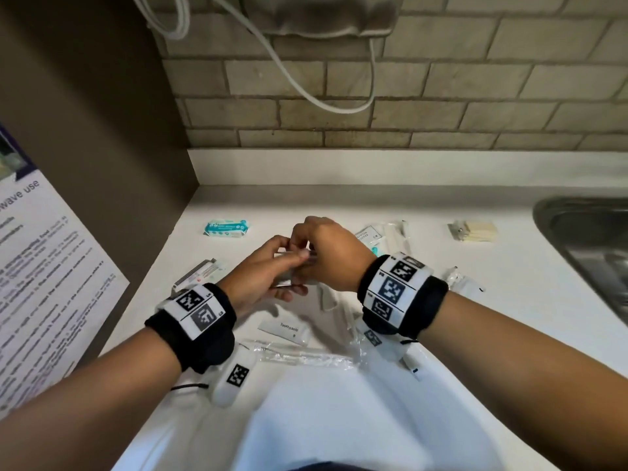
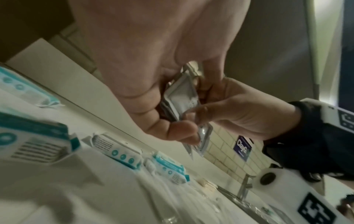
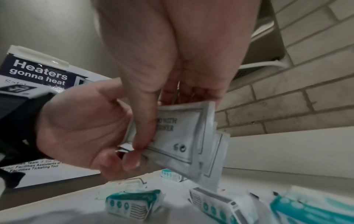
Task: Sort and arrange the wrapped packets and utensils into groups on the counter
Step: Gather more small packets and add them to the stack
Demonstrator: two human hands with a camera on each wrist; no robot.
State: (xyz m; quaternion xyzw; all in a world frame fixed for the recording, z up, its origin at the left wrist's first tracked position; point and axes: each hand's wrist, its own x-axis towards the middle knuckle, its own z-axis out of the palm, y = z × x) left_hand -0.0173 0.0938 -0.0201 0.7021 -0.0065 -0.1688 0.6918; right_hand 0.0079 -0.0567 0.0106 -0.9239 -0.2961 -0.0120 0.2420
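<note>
Both hands meet above the middle of the counter (image 1: 509, 300) around a small stack of grey-white sachets (image 3: 178, 136). My left hand (image 1: 282, 266) cradles the stack from below and the side, fingers curled under it. My right hand (image 1: 307, 248) pinches the front sachet (image 2: 182, 97) with thumb and fingers; its print is partly hidden by the thumb. On the counter lie a teal wipes packet (image 1: 226, 228), a white "Toothpaste" packet (image 1: 283, 329), another sachet (image 1: 368, 236) and clear-wrapped utensils (image 1: 399, 232).
A steel sink (image 1: 584, 253) is sunk into the counter at the right. Cream sticks (image 1: 475, 231) lie near the back right, and a flat box (image 1: 198, 273) at the left. Crinkled clear wrappers (image 1: 306, 355) lie under my wrists. Several teal packets (image 3: 134, 201) sit below the hands.
</note>
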